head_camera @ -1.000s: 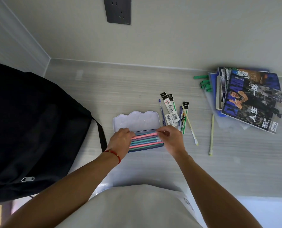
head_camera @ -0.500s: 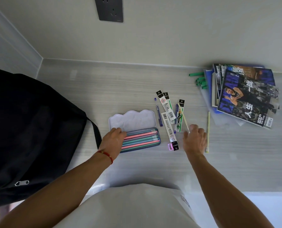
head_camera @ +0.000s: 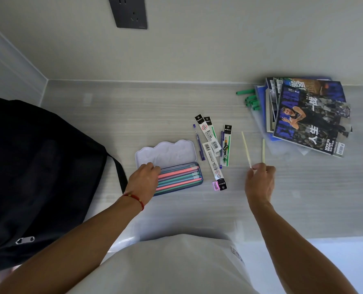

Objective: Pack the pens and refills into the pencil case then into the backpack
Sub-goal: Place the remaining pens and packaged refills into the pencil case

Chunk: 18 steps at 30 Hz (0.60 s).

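Right hand (head_camera: 260, 181), having left the pencil case (head_camera: 179, 177), is now pinching a pale refill (head_camera: 246, 149) right of centre; left hand (head_camera: 145, 181) is resting open on the case.

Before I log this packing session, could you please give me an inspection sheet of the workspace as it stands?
Surface: pale wood-grain desk, set against a wall.
Job's things: open pencil case holding coloured pencils; packaged refills and a purple pen lie beside it; black backpack at the left.
Clutter: pink sharpener; stack of magazines; green pens beside the stack.
Hands: left hand rests on the case's left end; right hand pinches two thin pale sticks.
Cables: nothing seen.
Surroundings: dark wall socket above the desk.
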Motion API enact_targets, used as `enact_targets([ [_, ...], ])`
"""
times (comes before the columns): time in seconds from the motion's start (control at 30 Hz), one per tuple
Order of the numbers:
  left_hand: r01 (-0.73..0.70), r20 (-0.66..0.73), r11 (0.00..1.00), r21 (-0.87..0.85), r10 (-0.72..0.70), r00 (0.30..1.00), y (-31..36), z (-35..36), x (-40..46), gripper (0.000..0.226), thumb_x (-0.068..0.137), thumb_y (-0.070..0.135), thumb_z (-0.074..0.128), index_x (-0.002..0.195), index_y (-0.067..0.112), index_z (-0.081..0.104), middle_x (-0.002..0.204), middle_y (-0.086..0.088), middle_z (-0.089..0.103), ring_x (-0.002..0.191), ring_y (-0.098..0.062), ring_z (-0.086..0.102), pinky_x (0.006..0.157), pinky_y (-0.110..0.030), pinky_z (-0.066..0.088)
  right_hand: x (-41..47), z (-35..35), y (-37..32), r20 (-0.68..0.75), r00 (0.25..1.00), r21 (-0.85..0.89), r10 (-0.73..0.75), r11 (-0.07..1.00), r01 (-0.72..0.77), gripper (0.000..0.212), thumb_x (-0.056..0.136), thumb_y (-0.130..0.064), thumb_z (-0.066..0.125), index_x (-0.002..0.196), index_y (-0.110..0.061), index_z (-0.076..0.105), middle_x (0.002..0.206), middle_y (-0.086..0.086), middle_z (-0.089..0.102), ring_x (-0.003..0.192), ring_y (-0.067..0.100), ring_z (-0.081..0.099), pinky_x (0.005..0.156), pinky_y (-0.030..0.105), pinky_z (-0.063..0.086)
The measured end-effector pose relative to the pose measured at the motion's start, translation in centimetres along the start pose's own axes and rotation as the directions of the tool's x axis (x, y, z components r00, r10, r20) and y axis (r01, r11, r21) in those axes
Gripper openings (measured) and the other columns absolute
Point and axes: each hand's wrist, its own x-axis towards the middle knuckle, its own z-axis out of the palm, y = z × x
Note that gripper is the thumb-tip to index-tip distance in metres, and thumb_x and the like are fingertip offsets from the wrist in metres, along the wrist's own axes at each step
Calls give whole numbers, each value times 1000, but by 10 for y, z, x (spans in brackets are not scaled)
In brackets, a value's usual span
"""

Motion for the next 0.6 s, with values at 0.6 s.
enact_targets([
  [0.6,-131,-150,956,-262,94,984,34,-4,-6,21,95,18,60,115,14,65,119,-7,64,115,-20,58,90,-36,58,-12,0,0,181,982,31,51,998,-58,21,95,-2,56,114,2,63,113,24,62,105,42,59,90,44,46],
])
